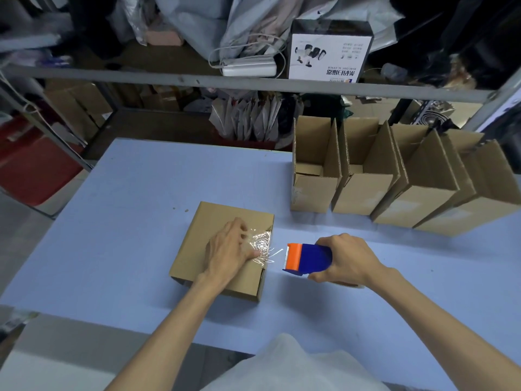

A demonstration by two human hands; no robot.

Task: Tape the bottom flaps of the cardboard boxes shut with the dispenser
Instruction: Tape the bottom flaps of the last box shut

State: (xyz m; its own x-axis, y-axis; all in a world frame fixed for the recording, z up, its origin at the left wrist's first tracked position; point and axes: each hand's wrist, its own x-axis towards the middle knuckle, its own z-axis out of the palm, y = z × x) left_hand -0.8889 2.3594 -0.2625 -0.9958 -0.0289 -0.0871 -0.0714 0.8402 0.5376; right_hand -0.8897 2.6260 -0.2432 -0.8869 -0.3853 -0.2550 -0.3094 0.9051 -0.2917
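Note:
A cardboard box (205, 235) lies bottom-up on the light blue table (135, 198), its flaps folded shut. My left hand (229, 248) presses flat on the flaps, fingers spread over a crinkled strip of clear tape (260, 244) near the box's right edge. My right hand (348, 259) grips a blue tape dispenser with an orange cutter head (307, 259) just right of the box. Thin strands of tape stretch between the box edge and the cutter.
Several open cardboard boxes (363, 176) stand in a row at the table's back right. A metal shelf rail (253, 84) runs behind the table, with a white product carton (329, 50), a power strip and bags on it. A red bin (33, 167) sits at left.

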